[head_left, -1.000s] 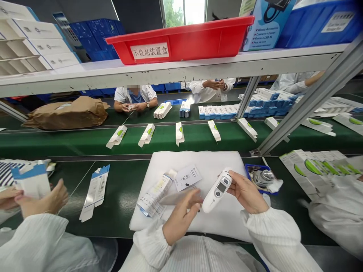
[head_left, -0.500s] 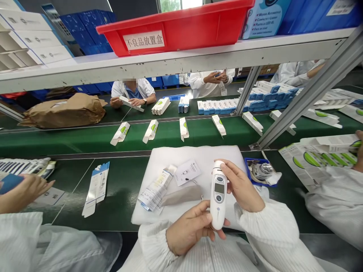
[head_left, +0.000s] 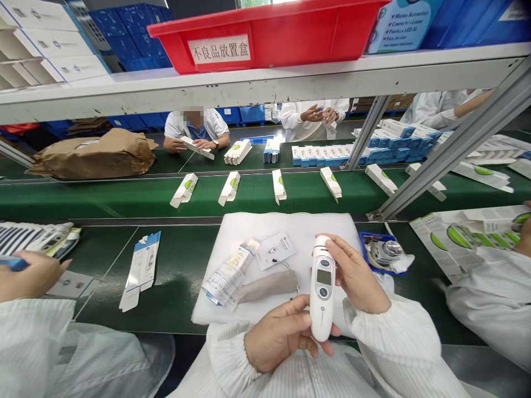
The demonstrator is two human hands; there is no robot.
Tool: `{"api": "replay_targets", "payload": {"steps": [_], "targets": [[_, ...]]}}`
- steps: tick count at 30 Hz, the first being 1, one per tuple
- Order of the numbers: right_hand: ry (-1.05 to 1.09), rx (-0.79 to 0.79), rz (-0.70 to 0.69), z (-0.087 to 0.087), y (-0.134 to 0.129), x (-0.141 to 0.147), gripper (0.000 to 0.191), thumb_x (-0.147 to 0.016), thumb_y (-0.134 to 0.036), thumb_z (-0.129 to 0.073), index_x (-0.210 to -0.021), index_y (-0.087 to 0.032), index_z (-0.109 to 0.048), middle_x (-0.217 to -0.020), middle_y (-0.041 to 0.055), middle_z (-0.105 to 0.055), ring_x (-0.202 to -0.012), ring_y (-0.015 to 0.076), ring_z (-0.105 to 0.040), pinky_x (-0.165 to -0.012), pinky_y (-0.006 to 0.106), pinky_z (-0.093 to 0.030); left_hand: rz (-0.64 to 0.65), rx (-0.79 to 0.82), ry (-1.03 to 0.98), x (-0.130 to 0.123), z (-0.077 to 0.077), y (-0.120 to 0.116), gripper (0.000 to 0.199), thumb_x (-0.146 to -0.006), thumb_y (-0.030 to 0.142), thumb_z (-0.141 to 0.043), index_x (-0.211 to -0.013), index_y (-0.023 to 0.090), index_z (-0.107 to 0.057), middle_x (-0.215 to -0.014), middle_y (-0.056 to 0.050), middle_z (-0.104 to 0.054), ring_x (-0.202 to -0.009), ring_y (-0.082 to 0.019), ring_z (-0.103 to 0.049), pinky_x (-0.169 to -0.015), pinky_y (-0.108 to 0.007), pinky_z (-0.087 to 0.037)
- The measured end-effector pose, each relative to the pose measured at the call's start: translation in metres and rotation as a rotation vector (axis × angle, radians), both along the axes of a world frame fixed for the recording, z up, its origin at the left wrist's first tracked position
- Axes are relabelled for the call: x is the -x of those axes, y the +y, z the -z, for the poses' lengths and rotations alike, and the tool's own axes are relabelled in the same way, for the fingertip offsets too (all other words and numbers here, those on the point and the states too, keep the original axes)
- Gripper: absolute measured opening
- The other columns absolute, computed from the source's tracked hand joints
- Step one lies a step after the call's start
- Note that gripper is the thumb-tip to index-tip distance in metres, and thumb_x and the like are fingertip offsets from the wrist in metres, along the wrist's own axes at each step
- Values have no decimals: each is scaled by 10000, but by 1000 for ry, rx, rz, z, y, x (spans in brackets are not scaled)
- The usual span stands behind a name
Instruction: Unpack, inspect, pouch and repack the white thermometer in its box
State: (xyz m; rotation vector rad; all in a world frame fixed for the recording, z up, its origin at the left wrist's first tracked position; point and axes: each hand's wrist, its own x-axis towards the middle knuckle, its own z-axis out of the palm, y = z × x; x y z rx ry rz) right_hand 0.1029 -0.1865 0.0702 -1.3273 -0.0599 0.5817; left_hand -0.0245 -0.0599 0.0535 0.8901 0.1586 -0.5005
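Note:
A white infrared thermometer point(head_left: 322, 301) with a small grey screen and two round buttons is held upright between my hands. My left hand point(head_left: 280, 334) grips its lower end, fingers curled behind it. Around the upper right side and cap closes my right hand point(head_left: 359, 276). Beneath, a white foam sheet point(head_left: 323, 224) bears a grey pouch point(head_left: 269, 287) with a drawstring, a printed leaflet point(head_left: 276, 250), and a flattened box with a handwritten paper point(head_left: 226, 279). The pouch lies just beyond my left hand.
A blue tray point(head_left: 384, 271) with small items stands right of the foam. Several white-green boxes lie on the green conveyor point(head_left: 249, 213). A red bin point(head_left: 282, 41) sits on the shelf above. A flat carton point(head_left: 143, 265) lies left; co-workers sit both sides and opposite.
Boxes on the conveyor have shifted slightly right in view. The thermometer stays in both my hands, almost unmoved. The left co-worker's hand has moved a little left.

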Motion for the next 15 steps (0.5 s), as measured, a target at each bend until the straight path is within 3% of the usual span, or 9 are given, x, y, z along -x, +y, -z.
{"api": "replay_targets", "payload": {"steps": [3, 6, 10, 12, 15], "targets": [[51, -42, -24, 0, 1, 1, 472, -730, -544, -628, -1081, -228, -613, -775, 14, -639, -557, 113, -481, -380, 199, -277, 41, -13, -12, 1, -2, 1, 387, -883, 354, -418, -1200, 195, -572, -1032, -52, -661, -795, -149, -625, -675, -251, -389], [79, -111, -39, 2, 3, 5, 501, -749, -556, -598, -1140, -243, -597, -903, 34, -675, -668, 155, -556, -479, 244, -403, -6, -45, -30, 0, 5, 0, 405, -788, 436, -559, -1096, 173, -573, -913, -28, -633, -685, -109, -577, -632, -239, -401], [107, -145, -62, 7, 8, 15, 552, -775, -616, -535, -1184, -247, -573, -1001, 50, -668, -801, 183, -579, -649, 292, -480, -200, -408, -88, -1, 19, -5, 598, -580, 373, -812, -1029, 183, -463, -777, 21, -543, -598, -71, -465, -527, -185, -355], [134, -174, -66, 11, 11, 20, 545, -780, -624, -524, -1154, -232, -585, -937, 48, -658, -796, 184, -574, -642, 285, -475, -197, -568, -116, 0, 20, -8, 585, -612, 346, -801, -1040, 183, -437, -738, 35, -522, -577, -67, -435, -515, -187, -327], [163, -224, -56, 16, 14, 24, 502, -785, -612, -530, -1076, -211, -610, -865, 43, -633, -760, 177, -563, -628, 277, -467, -131, -590, -120, 2, 12, -10, 569, -640, 364, -774, -1048, 174, -427, -703, 50, -492, -550, -65, -404, -495, -192, -308]]}}
